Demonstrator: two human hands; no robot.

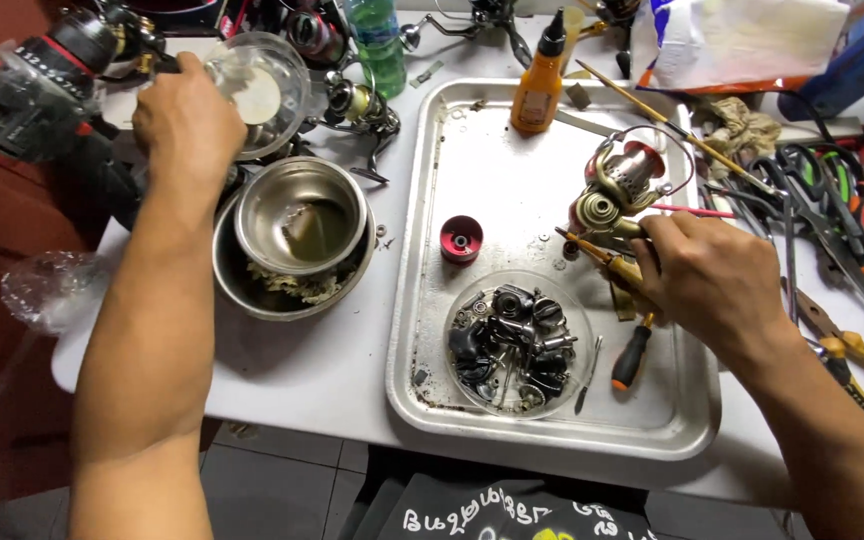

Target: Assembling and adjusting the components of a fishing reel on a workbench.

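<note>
My left hand (184, 122) reaches to the far left and grips the rim of a clear glass bowl (270, 88). My right hand (704, 272) rests on the steel tray (512, 180) and holds a gold fishing reel (620, 195) by its foot, with a thin brown-handled tool (592, 250) in the same fingers. A round clear dish (517, 345) of dark reel parts sits in the tray just left of that hand. A small red spool cap (461, 239) lies in the tray's middle.
Two nested steel bowls (297, 235) stand between my arms. An orange oil bottle (539, 85) stands at the tray's far edge. An orange-handled screwdriver (633, 355) lies in the tray. Pliers and scissors (832, 210) crowd the right side. A green bottle (377, 45) and more reels sit at the back.
</note>
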